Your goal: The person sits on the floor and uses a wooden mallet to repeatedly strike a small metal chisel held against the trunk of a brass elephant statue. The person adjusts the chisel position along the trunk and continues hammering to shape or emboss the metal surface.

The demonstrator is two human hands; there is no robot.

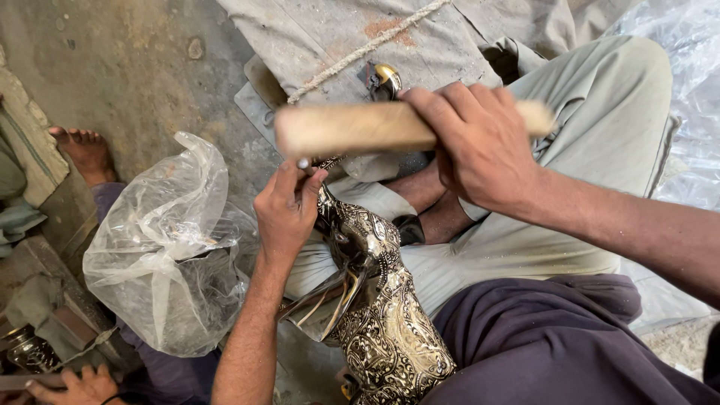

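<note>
My right hand [480, 146] grips a thick wooden stick [360, 127], held level and blurred, just above my left hand. My left hand [286, 210] pinches a small metal tool [303, 163] upright against the top of an engraved metal figure [379, 307]. The figure is dark with fine silver-coloured patterns and rests across my lap [525, 330], leaning toward the left hand.
A crumpled clear plastic bag [169, 247] lies to the left on the dusty floor. Another person's crossed legs in pale trousers [600, 112] sit opposite me. Someone's bare foot [84, 150] is at far left, a hand [75, 386] at bottom left. A small brass piece [384, 79] lies on grey cloth.
</note>
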